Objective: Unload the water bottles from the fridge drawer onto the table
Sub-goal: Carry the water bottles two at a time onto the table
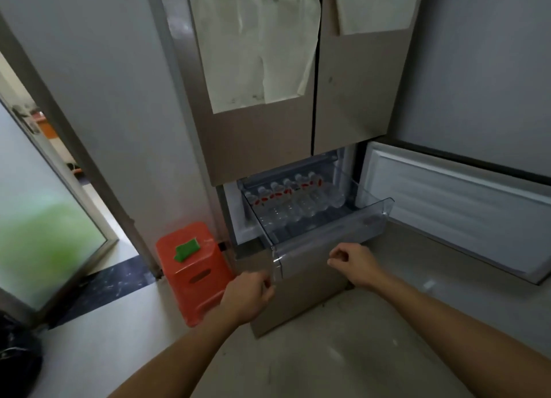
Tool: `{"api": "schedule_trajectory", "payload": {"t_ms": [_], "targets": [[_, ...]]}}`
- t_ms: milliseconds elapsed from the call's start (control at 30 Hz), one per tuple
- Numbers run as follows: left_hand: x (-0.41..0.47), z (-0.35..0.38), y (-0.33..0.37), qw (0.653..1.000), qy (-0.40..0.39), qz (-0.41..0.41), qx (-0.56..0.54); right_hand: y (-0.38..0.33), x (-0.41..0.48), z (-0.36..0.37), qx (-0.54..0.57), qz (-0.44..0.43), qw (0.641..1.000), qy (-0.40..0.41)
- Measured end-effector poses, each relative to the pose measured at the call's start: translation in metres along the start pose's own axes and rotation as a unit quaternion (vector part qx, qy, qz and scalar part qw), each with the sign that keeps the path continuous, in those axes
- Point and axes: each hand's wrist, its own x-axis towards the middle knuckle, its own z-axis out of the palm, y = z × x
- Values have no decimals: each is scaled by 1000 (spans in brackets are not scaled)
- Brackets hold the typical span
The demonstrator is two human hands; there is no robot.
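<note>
Several clear water bottles (293,202) with red labels lie side by side in a transparent fridge drawer (334,233), which is pulled out of the lower compartment. My left hand (249,296) hovers at the drawer's front left corner, its fingers loosely curled and holding nothing. In front of the drawer's front wall, my right hand (353,262) is just below the rim, fingers also loosely curled and empty. Neither hand touches a bottle. No table is in view.
The lower right fridge door (453,210) stands open to the right, white lining showing. A brown fridge panel (301,305) juts out under the drawer. An orange stool (193,275) with a green object (187,250) stands to the left. A doorway (53,219) is at far left.
</note>
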Motion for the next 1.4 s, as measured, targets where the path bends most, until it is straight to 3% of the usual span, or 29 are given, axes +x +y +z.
{"api": "schedule_trajectory", "payload": {"t_ms": [200, 400, 667, 800, 900, 1033, 1167, 1400], "targets": [[93, -1, -33, 999, 4, -19, -48, -25, 91, -10, 4, -11, 1000, 5], [158, 11, -53, 994, -44, -62, -74, -39, 174, -11, -17, 15, 999, -22], [177, 44, -63, 973, -96, -143, -156, -36, 268, 52, -28, 42, 989, -136], [170, 54, -60, 952, -56, -188, -236, -54, 314, 88, -23, -4, 982, -187], [164, 56, -50, 930, -26, -266, -252, -74, 337, 112, -47, -43, 970, -236], [159, 65, -33, 893, 37, -354, -276, -95, 358, 136, -152, -101, 941, -285], [150, 67, -15, 857, 96, -411, -295, -100, 367, 144, -235, -110, 932, -255], [145, 68, -6, 859, 124, -420, -265, -95, 357, 146, -316, -160, 906, -230]]}}
